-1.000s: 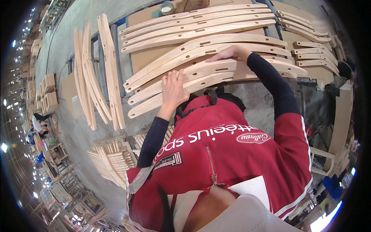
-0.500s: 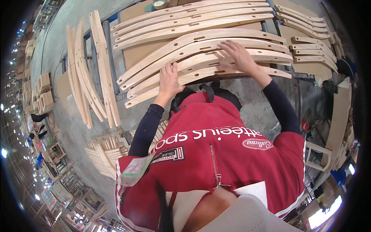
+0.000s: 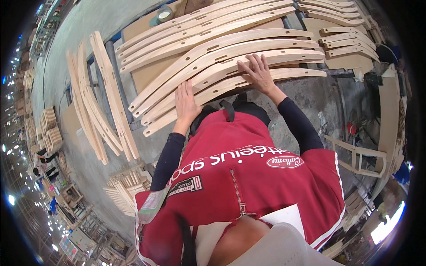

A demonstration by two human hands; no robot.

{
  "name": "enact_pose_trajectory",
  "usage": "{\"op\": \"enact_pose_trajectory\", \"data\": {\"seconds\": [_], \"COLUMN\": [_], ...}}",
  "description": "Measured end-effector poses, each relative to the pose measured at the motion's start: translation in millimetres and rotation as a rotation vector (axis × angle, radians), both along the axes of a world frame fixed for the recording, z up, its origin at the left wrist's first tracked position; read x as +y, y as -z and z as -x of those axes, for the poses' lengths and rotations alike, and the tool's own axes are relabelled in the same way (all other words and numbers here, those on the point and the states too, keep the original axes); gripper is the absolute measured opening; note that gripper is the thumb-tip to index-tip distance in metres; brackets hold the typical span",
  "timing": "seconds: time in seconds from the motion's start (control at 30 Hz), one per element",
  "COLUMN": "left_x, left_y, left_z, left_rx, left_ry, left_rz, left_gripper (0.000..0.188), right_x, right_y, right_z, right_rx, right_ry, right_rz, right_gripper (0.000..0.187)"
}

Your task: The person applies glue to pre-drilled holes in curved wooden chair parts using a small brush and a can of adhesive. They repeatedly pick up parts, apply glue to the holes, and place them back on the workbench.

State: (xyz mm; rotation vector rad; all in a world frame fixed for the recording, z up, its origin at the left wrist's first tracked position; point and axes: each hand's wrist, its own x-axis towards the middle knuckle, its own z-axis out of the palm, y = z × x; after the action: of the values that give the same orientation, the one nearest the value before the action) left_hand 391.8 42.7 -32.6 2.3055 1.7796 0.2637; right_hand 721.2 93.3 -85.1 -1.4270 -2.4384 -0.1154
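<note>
Several long, curved pale wooden slats (image 3: 230, 43), some with oval holes and slots, lie side by side before me. My left hand (image 3: 186, 105) rests on the two nearest slats towards their left end, fingers stretched out and close together. Farther right, my right hand (image 3: 258, 75) has its fingers spread over the slat second from me (image 3: 213, 76), touching it near its middle. That slat shows a plain upper face. The nearest slat (image 3: 222, 88) has slots along it and passes partly under both hands. Neither hand grips anything.
More long slats (image 3: 199, 31) lie beyond on brown cardboard (image 3: 140, 73). Other slats (image 3: 113, 88) stand at the left, and shorter curved pieces (image 3: 350, 44) at the far right. A small round container (image 3: 164, 14) sits at the back. A wooden frame (image 3: 355, 155) is at right.
My right hand has come down onto the second slat, nearer to me and a little left. That slat looks turned, its plain face now up. My left hand's fingers have straightened. The view has shifted slightly.
</note>
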Motion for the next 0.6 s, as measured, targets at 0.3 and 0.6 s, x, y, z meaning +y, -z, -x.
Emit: {"op": "enact_pose_trajectory", "data": {"seconds": [0.3,0.6], "left_x": [-23.6,-9.4], "left_y": [7.4,8.5], "left_z": [13.4,33.0], "left_rx": [0.16,0.194], "left_ry": [0.002,0.073], "left_rz": [0.038,0.048], "left_gripper": [0.128,0.129], "right_x": [6.0,15.2], "right_y": [-8.0,-12.0], "right_z": [10.0,11.9], "right_rx": [-0.043,0.003], "right_ry": [-0.024,-0.065], "right_rz": [0.12,0.181], "right_gripper": [0.08,0.083]}}
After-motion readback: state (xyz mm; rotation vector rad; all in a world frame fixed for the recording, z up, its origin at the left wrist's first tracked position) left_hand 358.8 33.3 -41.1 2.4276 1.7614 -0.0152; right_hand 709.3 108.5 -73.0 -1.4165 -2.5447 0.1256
